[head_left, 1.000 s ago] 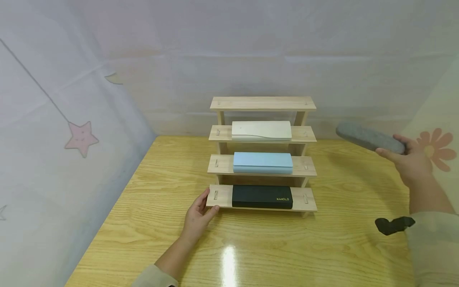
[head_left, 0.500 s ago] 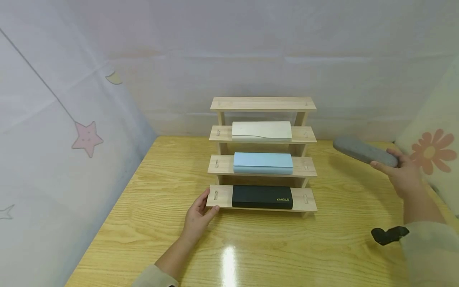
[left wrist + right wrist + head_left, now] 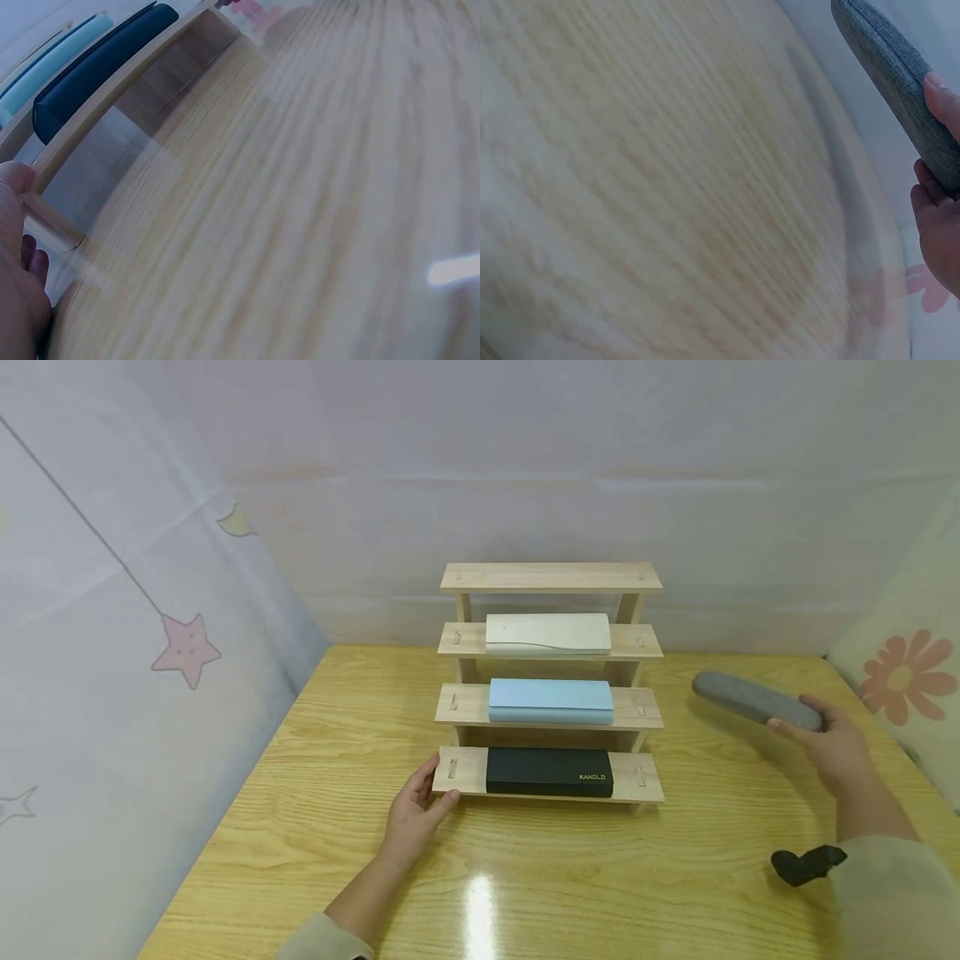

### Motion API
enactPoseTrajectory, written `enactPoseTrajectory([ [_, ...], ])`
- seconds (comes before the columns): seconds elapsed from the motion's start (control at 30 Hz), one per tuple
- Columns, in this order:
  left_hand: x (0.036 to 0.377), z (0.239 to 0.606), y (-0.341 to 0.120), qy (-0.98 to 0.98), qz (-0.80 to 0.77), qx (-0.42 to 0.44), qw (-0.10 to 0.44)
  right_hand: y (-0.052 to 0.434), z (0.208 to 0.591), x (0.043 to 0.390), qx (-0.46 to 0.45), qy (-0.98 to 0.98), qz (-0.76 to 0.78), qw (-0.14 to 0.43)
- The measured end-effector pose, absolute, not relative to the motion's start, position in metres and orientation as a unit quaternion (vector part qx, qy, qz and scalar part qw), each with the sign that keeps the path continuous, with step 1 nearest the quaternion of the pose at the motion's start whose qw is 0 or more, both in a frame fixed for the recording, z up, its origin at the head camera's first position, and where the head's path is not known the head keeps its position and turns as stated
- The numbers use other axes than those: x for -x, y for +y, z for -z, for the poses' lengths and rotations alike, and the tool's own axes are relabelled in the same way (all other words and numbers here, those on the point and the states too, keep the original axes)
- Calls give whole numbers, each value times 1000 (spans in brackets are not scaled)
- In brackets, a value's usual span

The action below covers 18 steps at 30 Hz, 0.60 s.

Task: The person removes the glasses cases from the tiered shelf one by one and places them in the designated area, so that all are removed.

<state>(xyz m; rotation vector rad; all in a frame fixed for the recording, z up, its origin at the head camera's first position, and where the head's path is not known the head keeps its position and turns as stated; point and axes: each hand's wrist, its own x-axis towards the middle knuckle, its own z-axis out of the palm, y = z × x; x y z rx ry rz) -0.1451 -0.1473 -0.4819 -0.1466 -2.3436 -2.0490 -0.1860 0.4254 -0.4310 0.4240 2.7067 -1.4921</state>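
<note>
My right hand (image 3: 834, 750) grips one end of a grey fabric glasses case (image 3: 753, 700) above the right part of the table. In the right wrist view the thumb lies on the top of the case and the fingers are under it. My left hand (image 3: 408, 817) holds the left end of the lowest board of a four-step wooden display rack (image 3: 551, 577), thumb in front. On this board lies a black glasses case (image 3: 549, 772) with gold lettering. A light blue case (image 3: 551, 702) occupies the step above, and a white case (image 3: 547, 634) the one above that.
The rack stands on a wood-grain table (image 3: 315, 843), whose back edge meets a pale cloth backdrop (image 3: 525, 460). Printed cloth also hangs at both sides, with a pink star (image 3: 185, 650) on the left and a red flower (image 3: 903, 677) on the right.
My right hand has lowered the grey glasses case and brought it slightly left, closer to the table. My left hand, the rack and the cases on it have stayed put.
</note>
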Motion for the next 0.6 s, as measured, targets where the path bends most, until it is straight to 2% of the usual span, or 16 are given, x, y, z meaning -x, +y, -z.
enactPoseTrajectory([
  [0.6, 145, 483, -148, -750, 660, 49, 10, 423, 449, 180, -146, 860, 487, 33],
])
